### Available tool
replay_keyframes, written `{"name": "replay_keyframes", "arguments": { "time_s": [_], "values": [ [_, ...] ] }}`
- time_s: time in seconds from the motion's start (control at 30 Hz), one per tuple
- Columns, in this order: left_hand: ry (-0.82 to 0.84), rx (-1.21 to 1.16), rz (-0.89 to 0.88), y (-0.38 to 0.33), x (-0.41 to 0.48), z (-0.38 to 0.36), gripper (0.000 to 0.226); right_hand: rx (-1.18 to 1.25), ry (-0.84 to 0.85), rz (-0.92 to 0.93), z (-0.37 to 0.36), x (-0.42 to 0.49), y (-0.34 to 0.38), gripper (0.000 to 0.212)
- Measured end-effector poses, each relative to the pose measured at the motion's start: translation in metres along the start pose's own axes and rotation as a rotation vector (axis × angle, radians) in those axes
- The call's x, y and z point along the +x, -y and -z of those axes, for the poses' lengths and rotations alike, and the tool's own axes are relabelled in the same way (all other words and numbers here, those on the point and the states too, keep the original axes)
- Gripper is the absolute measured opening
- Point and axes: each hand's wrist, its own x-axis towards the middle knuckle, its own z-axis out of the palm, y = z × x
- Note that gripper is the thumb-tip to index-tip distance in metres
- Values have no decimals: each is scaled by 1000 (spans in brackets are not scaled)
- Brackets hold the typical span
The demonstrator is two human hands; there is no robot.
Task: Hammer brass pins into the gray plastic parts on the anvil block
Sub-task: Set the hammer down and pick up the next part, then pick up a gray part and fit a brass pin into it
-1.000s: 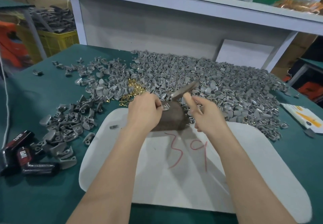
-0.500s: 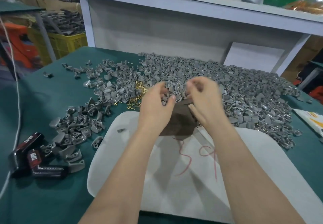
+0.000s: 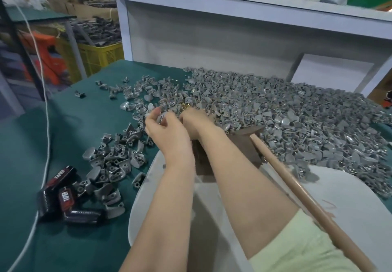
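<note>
The step in hand is judged to be loading, with a fresh piece and a pin being gathered before any blow is struck. A small gray plastic part (image 3: 162, 120) is gripped in the curled fingers of the left hand (image 3: 164, 129), at the near edge of the large pile of gray plastic parts (image 3: 286, 119) on the green table cover (image 3: 89, 123). The right hand (image 3: 196, 123) is stretched just beside it toward the little heap of brass pins (image 3: 187, 106). Its fingertips are hidden behind the hand, so it cannot be told whether a pin is pinched. The wooden-handled hammer (image 3: 297, 187) lies ungripped, its head end at the dark brown anvil block (image 3: 244, 146), which is partly covered by the right forearm and stands on the white oval board (image 3: 350, 197). Next, a pin must be started in the part's hole, the part seated squarely on the block, and the hammer taken up.
</note>
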Motion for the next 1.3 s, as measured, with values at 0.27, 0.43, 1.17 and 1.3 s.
{"name": "replay_keyframes", "arguments": {
  "time_s": [0.27, 0.43, 1.17, 1.3],
  "values": [
    [9, -17, 11, 2, -1, -1, 21, 100, -100, 7, -5, 3, 0, 13],
    [78, 65, -57, 0, -6, -2, 22, 450, -481, -16, 13, -18, -15, 21],
    [177, -64, -13, -9, -9, -2, 14, 407, -399, -31, 14, -64, -38, 15],
    [115, -99, -18, -8, -7, -1, 19, 134, -171, -88, 6, -38, -9, 24]
  ]
}}
